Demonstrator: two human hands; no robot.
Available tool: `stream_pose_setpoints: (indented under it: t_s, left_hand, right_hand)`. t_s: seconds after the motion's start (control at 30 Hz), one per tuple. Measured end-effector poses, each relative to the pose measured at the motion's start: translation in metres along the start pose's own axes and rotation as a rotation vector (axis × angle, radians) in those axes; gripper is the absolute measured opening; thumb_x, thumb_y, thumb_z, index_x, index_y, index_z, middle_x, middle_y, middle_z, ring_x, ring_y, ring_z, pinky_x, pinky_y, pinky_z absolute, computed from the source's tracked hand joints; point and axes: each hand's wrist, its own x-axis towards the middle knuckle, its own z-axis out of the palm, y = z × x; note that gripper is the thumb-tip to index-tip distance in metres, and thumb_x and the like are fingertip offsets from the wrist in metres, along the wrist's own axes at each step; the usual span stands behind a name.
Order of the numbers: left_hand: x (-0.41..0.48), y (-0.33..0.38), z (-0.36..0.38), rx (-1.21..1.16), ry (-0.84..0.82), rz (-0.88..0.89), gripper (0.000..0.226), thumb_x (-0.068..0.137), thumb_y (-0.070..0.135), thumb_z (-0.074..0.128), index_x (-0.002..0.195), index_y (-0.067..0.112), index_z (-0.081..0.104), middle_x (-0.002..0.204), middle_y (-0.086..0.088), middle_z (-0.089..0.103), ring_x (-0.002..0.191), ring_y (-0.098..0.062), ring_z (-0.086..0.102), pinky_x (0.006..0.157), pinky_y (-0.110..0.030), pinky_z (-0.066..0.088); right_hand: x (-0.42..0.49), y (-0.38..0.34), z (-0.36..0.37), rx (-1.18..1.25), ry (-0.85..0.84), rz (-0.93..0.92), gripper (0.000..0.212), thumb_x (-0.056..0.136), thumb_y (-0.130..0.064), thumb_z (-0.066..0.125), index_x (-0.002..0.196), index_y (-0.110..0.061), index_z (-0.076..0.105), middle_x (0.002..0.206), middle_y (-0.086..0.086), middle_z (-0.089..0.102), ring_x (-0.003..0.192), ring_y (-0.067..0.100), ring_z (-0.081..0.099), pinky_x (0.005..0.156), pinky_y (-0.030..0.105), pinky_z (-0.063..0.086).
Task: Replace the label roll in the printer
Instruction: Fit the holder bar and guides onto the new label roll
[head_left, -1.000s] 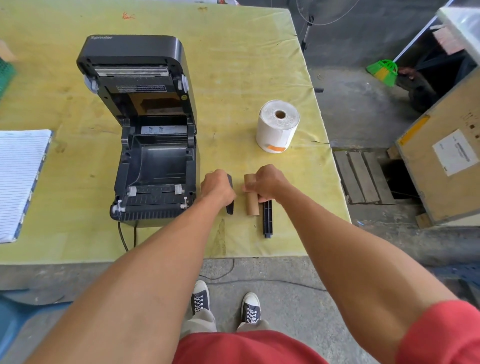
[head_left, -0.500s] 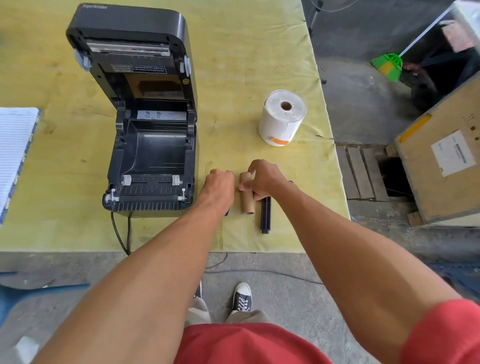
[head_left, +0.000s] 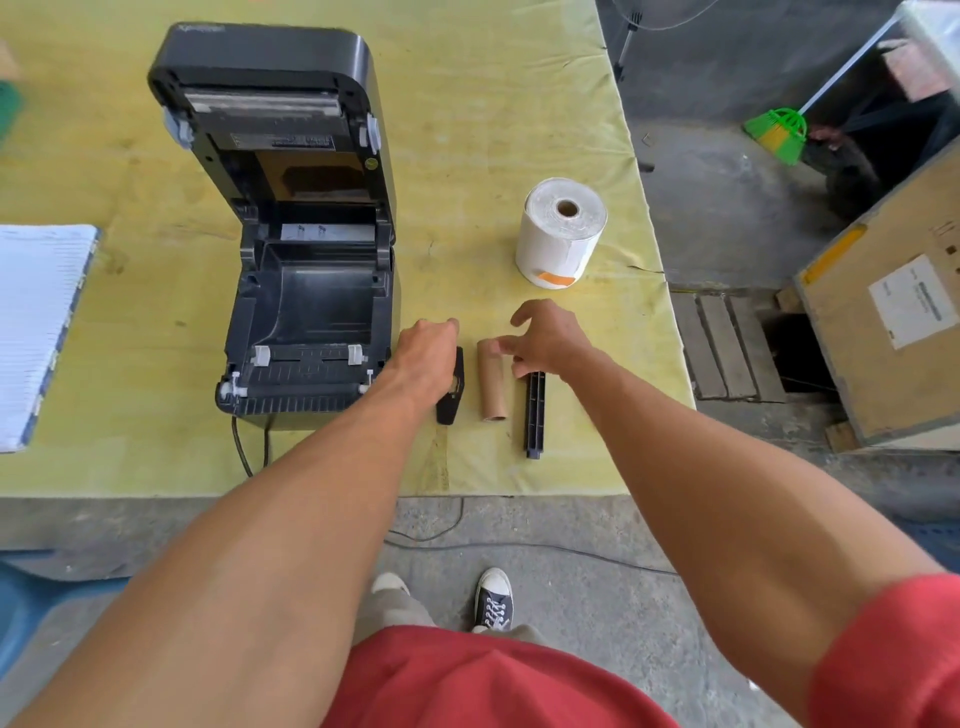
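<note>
The black label printer (head_left: 306, 291) stands on the yellow table with its lid up and its roll bay empty. A full white label roll (head_left: 563, 234) stands upright to its right. Nearer me lie three parts side by side: a black end holder (head_left: 451, 400), an empty brown cardboard core (head_left: 492, 387) and a black spindle bar (head_left: 535, 415). My left hand (head_left: 426, 358) rests against the left of the holder with its fingers curled out of sight. Just above the top of the core hovers my right hand (head_left: 545, 338), fingers spread, holding nothing.
A lined notebook (head_left: 36, 332) lies at the left table edge. The printer's cable (head_left: 244, 452) hangs over the front edge (head_left: 156, 493). Right of the table are a concrete floor, a wooden crate (head_left: 893, 322) and a green broom (head_left: 776, 132).
My right hand has let go of the cardboard core and spread its fingers. My left hand has shifted off the black holder, which now shows more. The core, holder and bar lie on the table.
</note>
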Motion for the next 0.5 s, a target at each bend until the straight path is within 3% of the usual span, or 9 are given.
stream_pose_setpoints:
  t_s: [0.13, 0.27, 0.5]
  left_hand:
    - [0.013, -0.003, -0.023, 0.015, 0.045, 0.081, 0.04, 0.087, -0.019, 0.047, 0.12, 0.002, 0.059, 0.105, -0.018, 0.06, 0.089, -0.03, 0.061, 0.084, -0.049, 0.058]
    - [0.024, 0.002, -0.058, 0.064, 0.116, 0.187, 0.035, 0.091, -0.01, 0.056, 0.123, 0.004, 0.062, 0.114, -0.02, 0.064, 0.103, -0.036, 0.065, 0.088, -0.048, 0.056]
    - [0.03, 0.022, -0.089, 0.077, 0.098, 0.306, 0.036, 0.097, 0.017, 0.061, 0.131, 0.009, 0.056, 0.123, -0.016, 0.054, 0.108, -0.037, 0.059, 0.089, -0.048, 0.052]
  right_hand:
    - [-0.004, 0.0, -0.025, 0.069, 0.096, 0.032, 0.052, 0.086, -0.027, 0.079, 0.127, -0.005, 0.055, 0.112, 0.013, 0.065, 0.077, 0.029, 0.076, 0.084, 0.041, 0.059]
    - [-0.012, 0.005, -0.041, 0.019, 0.21, 0.108, 0.04, 0.09, -0.024, 0.074, 0.118, -0.002, 0.058, 0.1, 0.014, 0.066, 0.085, 0.034, 0.074, 0.085, 0.045, 0.058]
    - [-0.015, 0.018, -0.033, -0.018, 0.293, 0.187, 0.042, 0.091, -0.029, 0.07, 0.122, -0.004, 0.056, 0.119, 0.016, 0.064, 0.105, 0.035, 0.064, 0.089, 0.041, 0.053]
